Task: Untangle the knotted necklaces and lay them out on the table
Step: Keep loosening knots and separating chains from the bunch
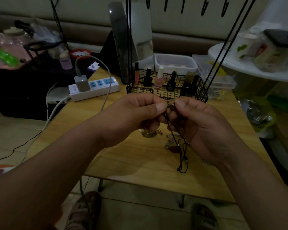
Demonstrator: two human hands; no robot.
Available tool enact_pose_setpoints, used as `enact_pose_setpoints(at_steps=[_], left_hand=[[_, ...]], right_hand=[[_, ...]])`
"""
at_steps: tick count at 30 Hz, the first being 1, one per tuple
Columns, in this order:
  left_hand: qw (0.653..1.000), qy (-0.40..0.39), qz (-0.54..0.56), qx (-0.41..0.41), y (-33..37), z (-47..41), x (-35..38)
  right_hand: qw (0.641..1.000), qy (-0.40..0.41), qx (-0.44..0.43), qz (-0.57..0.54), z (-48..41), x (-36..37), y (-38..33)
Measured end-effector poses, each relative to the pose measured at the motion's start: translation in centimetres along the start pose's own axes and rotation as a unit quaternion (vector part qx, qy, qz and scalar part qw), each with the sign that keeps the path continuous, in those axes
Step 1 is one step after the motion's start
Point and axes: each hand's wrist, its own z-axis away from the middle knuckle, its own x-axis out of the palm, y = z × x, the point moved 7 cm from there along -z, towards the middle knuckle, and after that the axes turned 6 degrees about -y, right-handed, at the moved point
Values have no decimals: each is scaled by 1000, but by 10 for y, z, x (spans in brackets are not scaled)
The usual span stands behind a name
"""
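Above the small wooden table (140, 163), my left hand (136, 117) and my right hand (199, 123) meet fingertip to fingertip. Both pinch the top of a black cord necklace (181, 146). Its cord hangs down between my hands, tangled, with small beads near its lower loop. A silver chain necklace (150, 133) lies on the table under my left hand. Another silver chain (170, 138) with a reddish pendant (175, 149) lies under the hanging cord. My palms hide part of the tangle.
A black wire basket (166, 95) with nail polish bottles stands just behind my hands. A white power strip (96, 88) with a charger and cable sits at the table's left rear. A clear plastic box (175, 63) and a mirror (131, 39) stand further back. My feet show below the table's front edge.
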Motion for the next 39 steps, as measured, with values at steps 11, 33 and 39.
enact_pose_setpoints(at_steps=[11,33,39], left_hand=[[1000,13,25,-7,-1,0,-1],[1000,24,6,-4,-3,-6,-1],[989,83,115,39,4,-6,-20]], right_hand=[[1000,-6,-14,3,2,3,-3],[999,36,-1,1,-2,-5,-2],[992,-30,119,34,1,10,18]])
